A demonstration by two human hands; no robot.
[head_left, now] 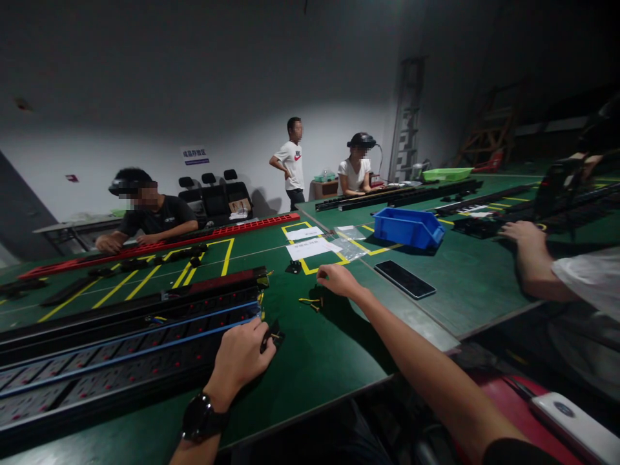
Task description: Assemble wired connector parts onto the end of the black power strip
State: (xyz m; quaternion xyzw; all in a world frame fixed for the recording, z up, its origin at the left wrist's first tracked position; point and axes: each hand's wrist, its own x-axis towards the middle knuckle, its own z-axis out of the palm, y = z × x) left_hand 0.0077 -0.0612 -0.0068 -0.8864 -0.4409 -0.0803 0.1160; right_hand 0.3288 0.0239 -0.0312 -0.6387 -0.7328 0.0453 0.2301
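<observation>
Tabletop (295, 400): dark green, marked with yellow tape (227, 258), before a dim grey wall (217, 97).
End piece (279, 335): small and dark, it sat just beside the right end of a long black panel (140, 349) with blue strips (203, 334); whether they were joined could not be told.
Left hand (245, 354): its fingers were closed on the end piece; a black watch (197, 416) circled the wrist.
Right hand (335, 279): its fingers were curled inward above the tabletop; whether they held anything could not be told.
Yellow wires (308, 299): these lay between the two hands, nearer the right.
Black block (293, 267): it rested near white papers (307, 248).
Phone (405, 279): it lay flat, screen dark, right of the right hand.
Blue bin (404, 230): it stood beyond the phone.
Red rail (242, 228): it ran along the far edge, where a co-worker (162, 216) in a dark shirt leaned over it.
</observation>
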